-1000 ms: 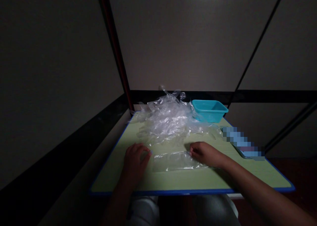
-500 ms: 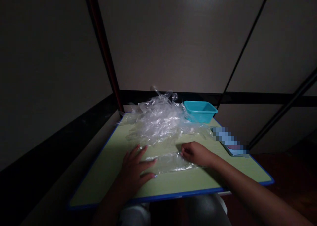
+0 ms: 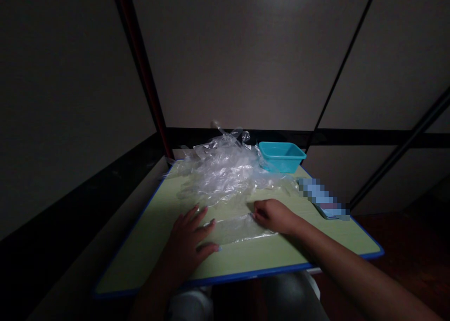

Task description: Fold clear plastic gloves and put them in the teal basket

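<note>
A clear plastic bag (image 3: pixel 235 229) lies flattened across the table in front of me. My left hand (image 3: pixel 190 241) rests at its left end, fingers spread and palm down, with the thumb and fingertips at the film. Over the right end, my right hand (image 3: pixel 276 217) is closed, its curled fingers against the bag's upper edge; the exact grip is partly hidden. Just beyond both hands sits a loose heap of crumpled clear plastic bags (image 3: pixel 225 171).
The small table (image 3: pixel 137 253) has a pale green top and a blue edge. A turquoise plastic basket (image 3: pixel 282 165) stands at its back right. On the right side lies a flat bluish object (image 3: pixel 321 199), blurred by pixels. Panelled walls (image 3: pixel 239 68) rise behind and to the left.
The bag looks smoother and flatter between my hands. Both hands stay nearly in place; the whole view has shifted slightly.
</note>
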Demonstrator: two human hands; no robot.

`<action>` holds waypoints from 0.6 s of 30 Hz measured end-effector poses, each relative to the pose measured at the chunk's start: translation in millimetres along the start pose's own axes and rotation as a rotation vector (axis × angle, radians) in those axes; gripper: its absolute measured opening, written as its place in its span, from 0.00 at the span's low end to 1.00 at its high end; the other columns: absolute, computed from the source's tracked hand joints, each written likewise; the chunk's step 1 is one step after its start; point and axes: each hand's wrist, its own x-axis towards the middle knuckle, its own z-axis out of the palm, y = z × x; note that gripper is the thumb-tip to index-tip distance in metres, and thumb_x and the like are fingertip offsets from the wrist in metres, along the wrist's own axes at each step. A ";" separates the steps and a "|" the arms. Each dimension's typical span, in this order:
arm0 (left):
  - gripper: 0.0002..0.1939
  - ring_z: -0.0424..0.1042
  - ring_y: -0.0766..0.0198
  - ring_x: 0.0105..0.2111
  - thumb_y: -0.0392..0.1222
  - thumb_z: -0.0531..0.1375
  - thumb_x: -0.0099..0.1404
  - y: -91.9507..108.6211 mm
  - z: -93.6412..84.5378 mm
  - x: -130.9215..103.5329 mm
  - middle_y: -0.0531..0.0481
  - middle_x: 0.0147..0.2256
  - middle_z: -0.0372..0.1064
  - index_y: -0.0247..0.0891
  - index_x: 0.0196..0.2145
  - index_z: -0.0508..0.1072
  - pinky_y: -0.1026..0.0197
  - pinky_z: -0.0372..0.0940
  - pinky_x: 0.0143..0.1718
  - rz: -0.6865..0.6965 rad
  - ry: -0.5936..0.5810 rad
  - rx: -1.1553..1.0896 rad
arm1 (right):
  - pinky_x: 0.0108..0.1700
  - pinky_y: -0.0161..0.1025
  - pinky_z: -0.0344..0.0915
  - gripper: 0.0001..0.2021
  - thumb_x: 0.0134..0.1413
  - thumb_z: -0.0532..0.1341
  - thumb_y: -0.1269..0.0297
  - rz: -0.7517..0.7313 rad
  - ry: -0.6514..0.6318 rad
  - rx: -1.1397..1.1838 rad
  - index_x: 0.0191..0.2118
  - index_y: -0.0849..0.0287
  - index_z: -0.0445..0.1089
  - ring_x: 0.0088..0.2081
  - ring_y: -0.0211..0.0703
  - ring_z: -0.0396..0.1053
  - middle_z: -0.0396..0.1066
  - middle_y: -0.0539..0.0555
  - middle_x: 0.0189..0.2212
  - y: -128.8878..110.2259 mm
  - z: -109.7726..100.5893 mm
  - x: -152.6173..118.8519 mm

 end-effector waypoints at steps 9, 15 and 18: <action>0.26 0.49 0.53 0.62 0.52 0.55 0.63 12.4 -11.5 3.1 0.51 0.62 0.51 0.54 0.59 0.57 0.41 0.44 0.60 0.191 -0.244 -0.210 | 0.27 0.34 0.46 0.07 0.54 0.55 0.64 -0.014 0.012 -0.051 0.28 0.59 0.66 0.24 0.36 0.59 0.68 0.51 0.23 0.2 1.0 1.7; 0.22 0.51 0.53 0.61 0.53 0.53 0.65 14.1 -13.6 3.6 0.52 0.61 0.53 0.57 0.57 0.60 0.39 0.43 0.59 0.185 -0.298 -0.202 | 0.27 0.34 0.48 0.08 0.54 0.55 0.63 -0.013 -0.004 -0.078 0.30 0.59 0.67 0.25 0.37 0.61 0.69 0.52 0.24 0.0 0.7 1.0; 0.21 0.49 0.53 0.62 0.54 0.51 0.65 14.3 -13.2 3.0 0.53 0.61 0.52 0.59 0.56 0.60 0.38 0.42 0.59 0.175 -0.329 -0.191 | 0.28 0.34 0.48 0.08 0.55 0.56 0.62 0.014 -0.005 -0.094 0.30 0.59 0.67 0.26 0.37 0.62 0.70 0.53 0.25 0.1 0.0 -0.2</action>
